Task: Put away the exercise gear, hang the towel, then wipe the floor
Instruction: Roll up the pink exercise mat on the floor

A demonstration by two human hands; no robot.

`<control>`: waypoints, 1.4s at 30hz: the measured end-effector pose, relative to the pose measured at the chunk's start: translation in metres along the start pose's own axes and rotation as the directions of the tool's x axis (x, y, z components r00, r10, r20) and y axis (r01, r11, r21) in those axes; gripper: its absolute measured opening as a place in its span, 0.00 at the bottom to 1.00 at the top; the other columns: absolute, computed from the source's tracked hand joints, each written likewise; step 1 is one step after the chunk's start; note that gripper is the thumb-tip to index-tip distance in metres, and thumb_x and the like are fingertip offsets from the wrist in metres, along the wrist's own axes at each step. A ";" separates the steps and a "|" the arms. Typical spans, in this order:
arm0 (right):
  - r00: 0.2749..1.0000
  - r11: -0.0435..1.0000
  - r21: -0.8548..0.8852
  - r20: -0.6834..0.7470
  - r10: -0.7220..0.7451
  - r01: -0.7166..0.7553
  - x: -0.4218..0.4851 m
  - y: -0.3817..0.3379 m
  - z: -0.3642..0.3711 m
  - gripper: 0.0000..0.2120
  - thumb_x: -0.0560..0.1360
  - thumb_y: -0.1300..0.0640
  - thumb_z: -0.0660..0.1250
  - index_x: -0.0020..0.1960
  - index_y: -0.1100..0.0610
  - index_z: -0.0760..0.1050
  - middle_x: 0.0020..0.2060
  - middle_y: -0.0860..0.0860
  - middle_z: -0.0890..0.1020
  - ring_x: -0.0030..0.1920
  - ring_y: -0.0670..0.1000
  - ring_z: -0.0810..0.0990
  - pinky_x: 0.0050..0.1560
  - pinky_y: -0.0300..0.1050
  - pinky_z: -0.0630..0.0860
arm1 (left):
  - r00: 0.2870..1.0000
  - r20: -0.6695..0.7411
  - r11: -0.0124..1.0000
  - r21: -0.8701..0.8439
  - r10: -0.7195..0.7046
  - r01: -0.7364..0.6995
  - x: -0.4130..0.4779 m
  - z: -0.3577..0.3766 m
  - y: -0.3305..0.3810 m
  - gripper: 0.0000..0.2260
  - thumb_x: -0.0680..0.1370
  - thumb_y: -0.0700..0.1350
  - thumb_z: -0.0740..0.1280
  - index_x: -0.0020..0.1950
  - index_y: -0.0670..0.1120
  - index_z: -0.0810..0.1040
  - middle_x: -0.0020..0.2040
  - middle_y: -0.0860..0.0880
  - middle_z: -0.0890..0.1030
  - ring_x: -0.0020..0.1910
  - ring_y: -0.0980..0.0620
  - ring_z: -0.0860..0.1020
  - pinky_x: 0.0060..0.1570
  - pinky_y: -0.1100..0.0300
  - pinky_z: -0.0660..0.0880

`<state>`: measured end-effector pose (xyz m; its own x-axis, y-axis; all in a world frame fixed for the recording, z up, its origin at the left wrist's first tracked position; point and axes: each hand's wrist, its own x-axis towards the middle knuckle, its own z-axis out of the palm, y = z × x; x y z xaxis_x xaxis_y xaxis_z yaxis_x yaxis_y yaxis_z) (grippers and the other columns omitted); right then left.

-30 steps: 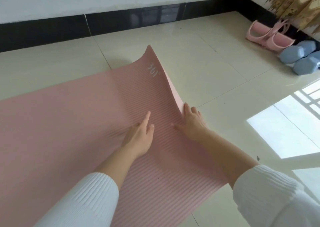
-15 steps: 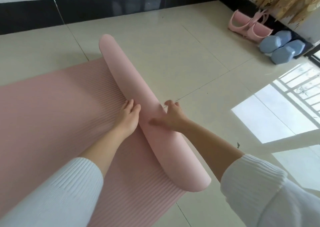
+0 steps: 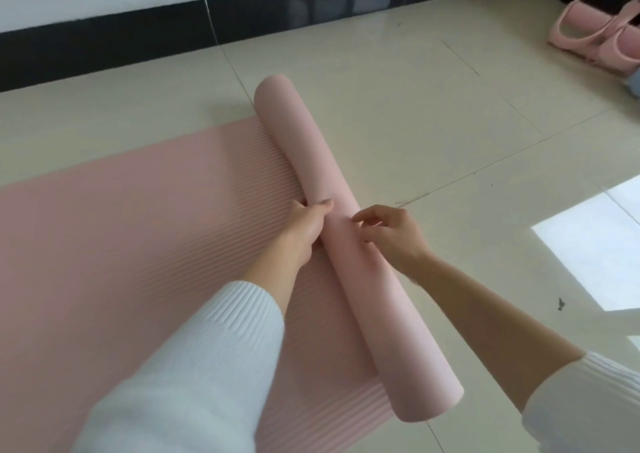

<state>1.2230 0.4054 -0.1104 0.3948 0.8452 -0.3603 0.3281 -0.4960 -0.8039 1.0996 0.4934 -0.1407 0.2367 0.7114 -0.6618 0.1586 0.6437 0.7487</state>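
Yoga mat (image 3: 311, 147) half rolled on tile floor (image 3: 433, 113) — roll diagonal, ribbed flat part spread to the left. Left hand (image 3: 306, 227) gripping roll mid-length, thumb on top. Right hand (image 3: 394, 234) beside it — fingers (image 3: 369, 212) loose, tips touching roll.

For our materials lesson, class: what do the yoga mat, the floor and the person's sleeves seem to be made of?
Yoga mat: probably soft foam, matte pink. The roll is thick and smooth outside, with fine ribs on the flat part.
Floor: seemingly glazed ceramic tile, glossy cream, with grout lines and window glare showing.
Sleeves: white ribbed knit, fibre unclear.
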 end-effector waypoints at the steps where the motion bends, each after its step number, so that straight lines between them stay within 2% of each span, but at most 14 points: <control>1: 0.999 0.999 0.013 0.010 0.051 -0.052 0.004 0.000 -0.001 0.13 0.70 0.62 0.69 0.54 0.55 0.78 0.40 0.48 0.78 0.41 0.49 0.77 0.43 0.43 0.74 | 1.000 -0.012 0.999 0.039 0.029 -0.029 -0.001 -0.001 0.000 0.19 0.77 0.48 0.67 0.64 0.44 0.65 0.64 0.48 0.75 0.59 0.48 0.76 0.62 0.52 0.72; 4: 0.979 0.979 -0.018 0.025 0.204 -0.203 0.010 0.002 0.000 0.30 0.64 0.58 0.78 0.63 0.55 0.71 0.44 0.49 0.76 0.46 0.53 0.79 0.49 0.48 0.77 | 0.984 -0.086 0.930 0.350 0.155 -0.116 0.000 -0.010 -0.008 0.24 0.79 0.50 0.64 0.70 0.40 0.63 0.67 0.44 0.73 0.63 0.45 0.73 0.61 0.56 0.70; 6: 0.979 0.969 -0.159 0.039 0.199 -0.191 0.011 0.002 0.008 0.33 0.63 0.52 0.79 0.64 0.55 0.71 0.48 0.50 0.76 0.50 0.53 0.78 0.48 0.46 0.74 | 0.965 -0.111 0.791 0.599 0.239 -0.127 -0.001 -0.022 -0.011 0.29 0.78 0.53 0.65 0.74 0.42 0.59 0.70 0.39 0.67 0.67 0.41 0.68 0.63 0.53 0.66; 8: 0.993 0.937 -0.338 0.051 0.106 -0.082 0.008 -0.003 0.017 0.29 0.63 0.47 0.78 0.60 0.51 0.73 0.53 0.49 0.73 0.57 0.52 0.71 0.51 0.46 0.71 | 0.909 -0.077 0.516 0.841 0.410 -0.162 -0.007 -0.038 -0.006 0.37 0.77 0.53 0.66 0.78 0.50 0.46 0.74 0.39 0.57 0.69 0.40 0.62 0.65 0.49 0.65; 11: 0.995 0.928 -0.373 0.097 0.014 0.024 0.002 -0.015 0.031 0.19 0.64 0.45 0.76 0.52 0.46 0.76 0.55 0.45 0.71 0.56 0.48 0.65 0.57 0.49 0.69 | 0.755 0.275 -0.048 0.950 0.596 -0.308 -0.017 -0.060 0.002 0.35 0.79 0.42 0.62 0.78 0.58 0.45 0.78 0.46 0.46 0.74 0.41 0.53 0.68 0.47 0.61; 13: 0.993 0.969 -0.246 0.122 0.008 0.022 -0.001 -0.023 0.038 0.09 0.68 0.50 0.73 0.48 0.46 0.79 0.53 0.46 0.77 0.53 0.50 0.74 0.52 0.48 0.73 | 0.773 0.380 -0.142 0.922 0.507 -0.361 -0.022 -0.078 0.005 0.33 0.78 0.35 0.58 0.77 0.58 0.52 0.79 0.51 0.48 0.75 0.43 0.55 0.68 0.49 0.61; 17: 0.988 0.988 -0.122 0.138 -0.074 0.091 -0.008 -0.033 0.051 0.11 0.72 0.63 0.65 0.47 0.50 0.81 0.50 0.47 0.79 0.50 0.50 0.80 0.49 0.47 0.77 | 0.866 0.252 0.217 0.903 0.433 -0.371 -0.029 -0.103 0.002 0.26 0.78 0.36 0.55 0.74 0.55 0.62 0.78 0.53 0.54 0.70 0.43 0.68 0.64 0.52 0.67; 20: 0.992 0.998 -0.031 0.110 -0.057 0.060 -0.008 -0.038 0.057 0.20 0.69 0.70 0.64 0.57 0.53 0.76 0.49 0.51 0.77 0.43 0.56 0.82 0.47 0.55 0.81 | 0.887 0.135 0.356 0.881 0.441 -0.311 -0.036 -0.109 -0.002 0.18 0.81 0.48 0.56 0.70 0.50 0.67 0.73 0.48 0.65 0.68 0.45 0.69 0.63 0.53 0.67; 23: 0.988 0.997 0.003 0.133 0.077 -0.079 -0.009 -0.040 0.066 0.25 0.69 0.67 0.69 0.65 0.57 0.70 0.48 0.53 0.76 0.39 0.54 0.82 0.51 0.54 0.81 | 0.905 0.012 0.470 0.852 0.425 -0.232 -0.043 -0.115 -0.003 0.26 0.78 0.62 0.59 0.69 0.47 0.68 0.65 0.47 0.73 0.61 0.46 0.73 0.58 0.54 0.70; 25: 0.985 0.994 -0.081 0.154 0.079 -0.067 -0.012 -0.045 0.073 0.19 0.72 0.60 0.67 0.63 0.57 0.73 0.45 0.52 0.79 0.43 0.52 0.80 0.47 0.49 0.79 | 0.934 -0.045 0.612 0.766 0.354 -0.195 -0.048 -0.116 -0.003 0.29 0.75 0.63 0.63 0.70 0.47 0.67 0.63 0.48 0.74 0.59 0.47 0.74 0.54 0.57 0.70; 27: 0.985 0.987 -0.161 0.168 0.050 -0.022 -0.018 -0.052 0.078 0.16 0.72 0.56 0.66 0.60 0.52 0.75 0.51 0.51 0.77 0.51 0.53 0.77 0.44 0.44 0.73 | 0.975 -0.080 0.818 0.561 0.207 -0.128 -0.050 -0.116 -0.007 0.32 0.73 0.61 0.68 0.70 0.49 0.62 0.61 0.48 0.75 0.55 0.47 0.77 0.51 0.55 0.74; 29: 0.978 0.990 -0.132 0.196 0.073 -0.047 -0.019 -0.053 0.078 0.16 0.71 0.57 0.67 0.58 0.50 0.75 0.54 0.51 0.76 0.54 0.53 0.76 0.46 0.44 0.70 | 0.993 -0.075 0.934 0.351 0.093 -0.061 -0.053 -0.113 -0.012 0.32 0.72 0.59 0.70 0.69 0.56 0.56 0.61 0.47 0.75 0.52 0.46 0.79 0.50 0.51 0.79; 37: 0.967 0.984 0.102 0.224 0.123 -0.149 -0.017 -0.045 0.061 0.08 0.71 0.63 0.65 0.49 0.58 0.80 0.49 0.56 0.83 0.49 0.55 0.81 0.49 0.50 0.79 | 0.994 -0.047 0.984 0.157 0.094 -0.085 -0.063 -0.100 -0.024 0.30 0.74 0.52 0.70 0.66 0.60 0.53 0.59 0.49 0.74 0.51 0.47 0.81 0.50 0.46 0.80; 42: 0.971 0.988 0.089 0.215 0.102 -0.123 -0.019 -0.038 0.071 0.18 0.72 0.66 0.65 0.61 0.58 0.74 0.48 0.54 0.81 0.50 0.54 0.81 0.44 0.46 0.80 | 0.998 -0.029 0.995 0.084 0.050 -0.047 -0.064 -0.118 -0.037 0.32 0.70 0.54 0.74 0.66 0.62 0.57 0.59 0.48 0.79 0.53 0.46 0.81 0.56 0.44 0.77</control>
<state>1.1421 0.4221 -0.1061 0.2327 0.8131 -0.5335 0.1992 -0.5768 -0.7922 0.9655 0.4570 -0.1311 0.2160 0.7507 -0.6243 0.2268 0.5834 0.7799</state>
